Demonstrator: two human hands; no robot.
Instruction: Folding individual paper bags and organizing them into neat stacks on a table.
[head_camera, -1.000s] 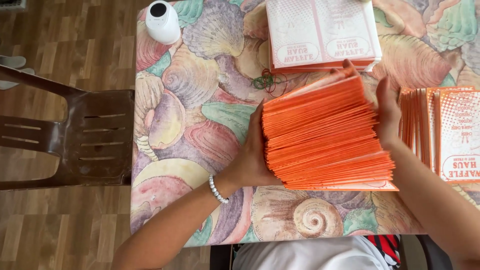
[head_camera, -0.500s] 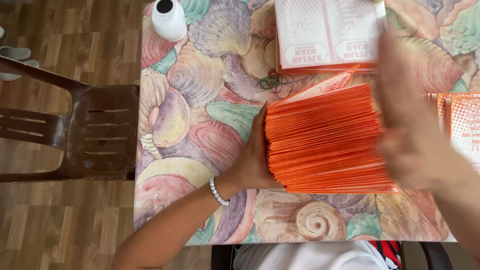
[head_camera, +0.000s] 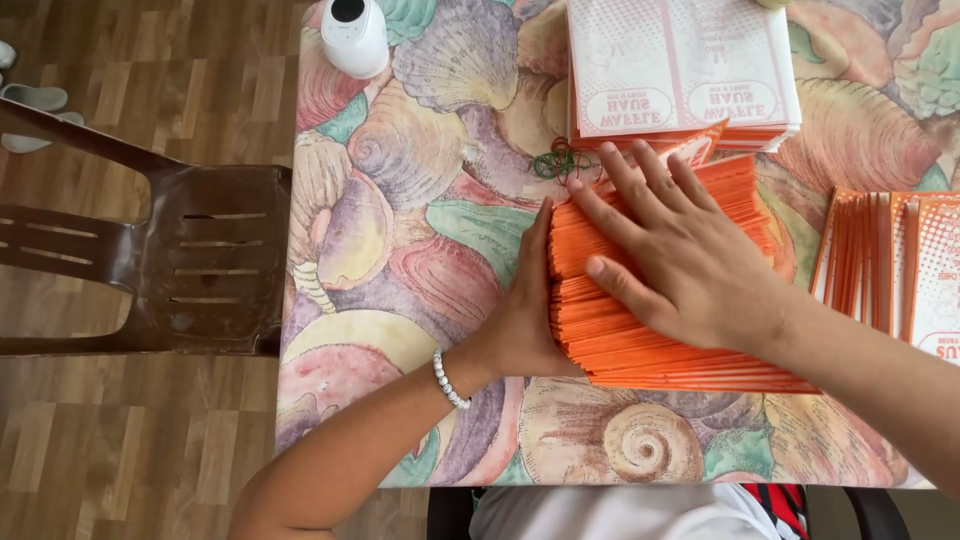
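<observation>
fingers of the right hand (head_camera: 690, 260) lie spread flat on the orange paper stack (head_camera: 640, 330) at the table's (head_camera: 400, 200) near edge; left hand (head_camera: 525, 320) braces its side. best pressed evenly, edges squared.

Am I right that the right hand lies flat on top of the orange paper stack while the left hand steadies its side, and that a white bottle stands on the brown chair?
Not quite: in the head view the white bottle stands on the shell-patterned table, not on the brown chair. The rest holds: the right hand lies flat on the orange paper stack and the left hand steadies its side.
</observation>
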